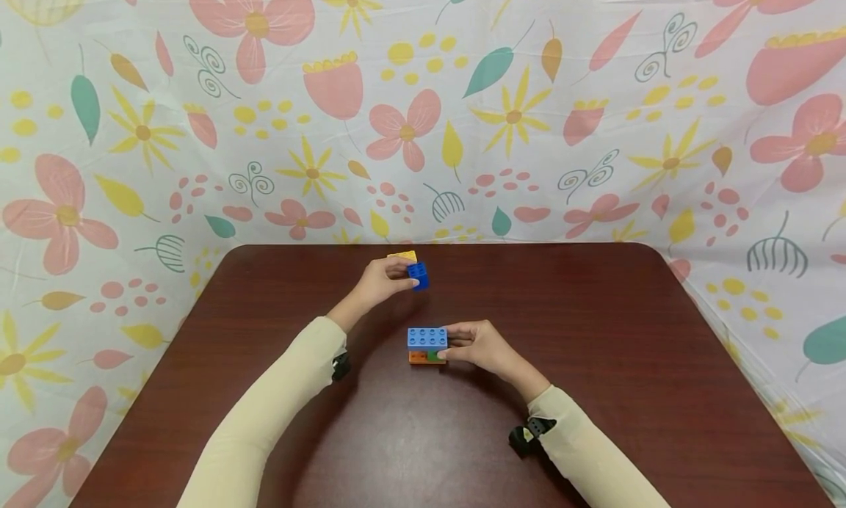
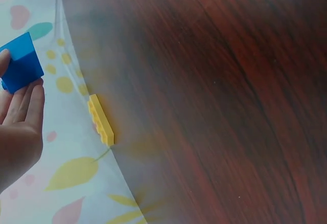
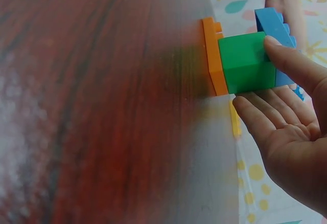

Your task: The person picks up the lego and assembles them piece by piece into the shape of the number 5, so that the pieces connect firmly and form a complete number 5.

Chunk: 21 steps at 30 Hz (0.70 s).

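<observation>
We see the left hand (image 1: 383, 280) pinching a dark blue block (image 1: 418, 276) between thumb and fingers, raised above the bench (image 1: 595, 324) near its far edge. Just beyond it, a yellow brick (image 1: 402, 255) lies on the wood; from the head view, we find the fingers and the block partly in front of it. Nearer to us, the right hand (image 1: 485, 346) grips a small stack from its right side, thumb against the green block (image 3: 245, 65). That green block sits on an orange piece (image 1: 418, 358), with a light blue brick (image 1: 427, 337) on top that covers much of it from above. The stack stands on the bench, apart from the yellow brick. Behind the far edge we have a flower-printed cloth (image 1: 410, 200), and a black device (image 1: 522, 440) sits at the right wrist, by the cream sleeve (image 1: 595, 449).
</observation>
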{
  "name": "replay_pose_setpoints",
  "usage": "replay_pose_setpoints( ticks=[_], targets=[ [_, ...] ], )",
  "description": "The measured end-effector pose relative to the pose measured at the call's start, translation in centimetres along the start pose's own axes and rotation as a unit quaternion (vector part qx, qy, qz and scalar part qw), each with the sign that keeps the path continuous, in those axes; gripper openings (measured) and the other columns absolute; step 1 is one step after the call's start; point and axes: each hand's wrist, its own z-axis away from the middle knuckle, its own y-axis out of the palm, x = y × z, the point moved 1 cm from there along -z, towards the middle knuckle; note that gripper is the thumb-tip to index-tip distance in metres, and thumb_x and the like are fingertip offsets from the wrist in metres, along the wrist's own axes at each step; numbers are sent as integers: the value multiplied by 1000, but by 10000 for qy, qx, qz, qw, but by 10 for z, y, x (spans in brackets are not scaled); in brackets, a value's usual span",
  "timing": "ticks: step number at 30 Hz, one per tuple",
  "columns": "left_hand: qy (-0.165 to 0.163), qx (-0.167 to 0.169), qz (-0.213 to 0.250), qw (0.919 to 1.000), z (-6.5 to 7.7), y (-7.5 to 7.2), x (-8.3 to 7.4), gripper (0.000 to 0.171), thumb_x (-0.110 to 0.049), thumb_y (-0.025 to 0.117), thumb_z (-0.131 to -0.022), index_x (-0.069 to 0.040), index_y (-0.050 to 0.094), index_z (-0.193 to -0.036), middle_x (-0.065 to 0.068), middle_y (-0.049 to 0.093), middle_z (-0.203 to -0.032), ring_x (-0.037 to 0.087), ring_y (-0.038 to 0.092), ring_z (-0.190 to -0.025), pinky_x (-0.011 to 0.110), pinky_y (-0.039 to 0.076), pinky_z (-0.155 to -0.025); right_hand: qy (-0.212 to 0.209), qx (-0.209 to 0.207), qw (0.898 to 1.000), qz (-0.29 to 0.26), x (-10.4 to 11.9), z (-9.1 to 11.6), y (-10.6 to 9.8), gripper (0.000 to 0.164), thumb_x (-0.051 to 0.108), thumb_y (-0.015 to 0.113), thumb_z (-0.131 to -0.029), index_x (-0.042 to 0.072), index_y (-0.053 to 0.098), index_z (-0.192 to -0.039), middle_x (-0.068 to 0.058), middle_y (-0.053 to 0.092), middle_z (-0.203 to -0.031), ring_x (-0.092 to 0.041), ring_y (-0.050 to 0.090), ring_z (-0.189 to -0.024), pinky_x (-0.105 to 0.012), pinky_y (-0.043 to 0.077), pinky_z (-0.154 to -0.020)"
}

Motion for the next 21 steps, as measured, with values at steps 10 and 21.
replay_pose_setpoints(
  ticks=[10, 21],
  targets=[
    [76, 448, 275, 9986, 21, -6, -10, 37, -19, 75, -85, -11, 67, -120, 9, 67, -113, 23, 63, -107, 38, 52, -92, -229, 93, 9996, 138, 0, -1, 0, 43, 8, 78, -80, -8, 64, -118, -19, 68, -110, -30, 63, -108, -34, 55, -83],
    [405, 1024, 237, 9936, 51, -10, -20, 38, -18, 76, -84, -11, 67, -121, 7, 68, -113, 21, 64, -106, 36, 52, -91, -872, 256, 9945, 525, 0, -3, -2, 38, 4, 77, -80, -9, 65, -114, -20, 68, -108, -30, 65, -104, -31, 55, -83]
  ],
)
